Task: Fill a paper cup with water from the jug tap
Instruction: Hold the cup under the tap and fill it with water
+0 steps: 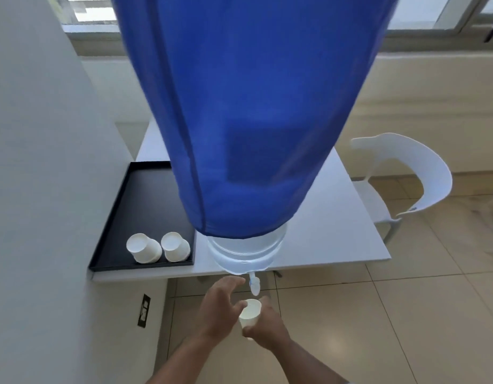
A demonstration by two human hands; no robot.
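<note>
A big water jug [245,252] under a blue cloth cover [248,120] stands at the front edge of a white table [336,239]. Its small white and blue tap [254,285] hangs past the edge. My right hand [264,325] holds a white paper cup [250,314] upright just below the tap's spout. My left hand [221,306] is open with fingers spread, to the left of the cup and tap, fingertips close to the tap without clearly touching it. I cannot tell whether water is running.
A black tray [123,217] on the table's left holds two upturned paper cups [144,248] [175,246]. A grey wall [40,189] with a socket [143,310] stands on the left. A white chair [406,173] is right of the table. The floor below is tiled.
</note>
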